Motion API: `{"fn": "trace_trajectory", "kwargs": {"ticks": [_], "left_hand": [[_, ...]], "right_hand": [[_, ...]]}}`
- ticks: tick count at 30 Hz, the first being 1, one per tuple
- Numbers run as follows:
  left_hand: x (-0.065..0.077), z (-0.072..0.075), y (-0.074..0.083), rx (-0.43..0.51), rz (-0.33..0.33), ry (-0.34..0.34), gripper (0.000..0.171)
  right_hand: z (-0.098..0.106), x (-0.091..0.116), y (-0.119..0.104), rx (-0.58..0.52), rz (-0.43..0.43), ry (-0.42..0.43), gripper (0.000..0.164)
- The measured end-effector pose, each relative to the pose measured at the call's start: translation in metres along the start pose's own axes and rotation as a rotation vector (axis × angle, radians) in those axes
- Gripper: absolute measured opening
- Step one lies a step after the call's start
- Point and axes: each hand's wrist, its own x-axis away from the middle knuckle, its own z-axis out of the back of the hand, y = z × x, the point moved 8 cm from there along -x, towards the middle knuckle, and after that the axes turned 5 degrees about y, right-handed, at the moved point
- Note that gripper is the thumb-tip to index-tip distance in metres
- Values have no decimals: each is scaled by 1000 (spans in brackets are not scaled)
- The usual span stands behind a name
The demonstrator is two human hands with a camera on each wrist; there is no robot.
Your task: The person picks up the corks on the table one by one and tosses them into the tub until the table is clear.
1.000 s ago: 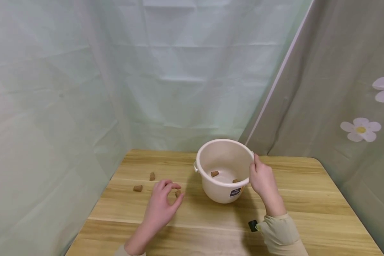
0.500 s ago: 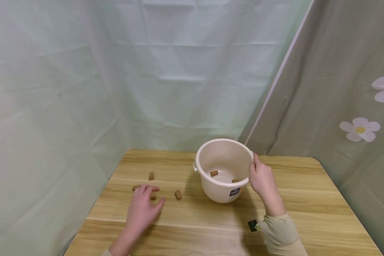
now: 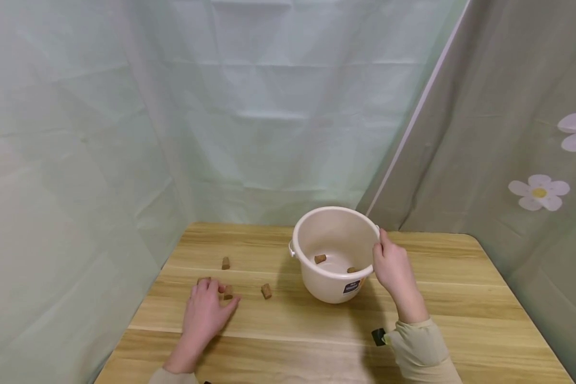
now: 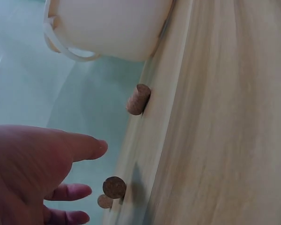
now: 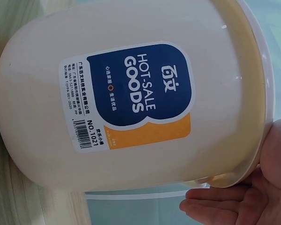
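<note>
On the left of the table, my left hand (image 3: pixel 206 312) is over the wood with thumb and fingers spread apart. A cork (image 3: pixel 228 292) stands in the gap between them; the left wrist view shows this cork (image 4: pixel 114 187) beside the fingertips. Another cork (image 3: pixel 204 279) is partly hidden behind the hand. Farther back stands a cork (image 3: pixel 226 263), and one more cork (image 3: pixel 266 290) lies towards the bucket. My right hand (image 3: pixel 393 266) grips the rim of the cream bucket (image 3: pixel 328 288) at its right side. Inside the bucket lie two corks (image 3: pixel 320 259).
The bucket's wire handle (image 3: pixel 292 249) hangs at its left side. A label (image 5: pixel 140 89) is on its outer wall. A small black object (image 3: pixel 378 336) sits by the right sleeve. Curtains (image 3: pixel 288 133) surround the wooden table (image 3: pixel 307 352) at the back and sides.
My left hand has left the cork nearest the bucket and moved left to another cork. My right hand and the bucket have stayed in place.
</note>
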Motion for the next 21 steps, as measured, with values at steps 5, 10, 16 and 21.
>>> {"fn": "trace_trajectory", "kwargs": {"ticks": [5,10,16,21], "left_hand": [[-2,-5,-3,-33,6,-30,44],[-5,-9,-2,-41,0,-32,39],[-7,-9,-2,-38,5,-9,34],[-7,-8,-5,-47,2,2,35]], "right_hand": [[0,0,-1,-4,5,4,56],[-1,0,-1,-8,11,9,57],[-2,0,0,-13,6,-7,57],[-2,0,-1,-13,6,-6,57]]}}
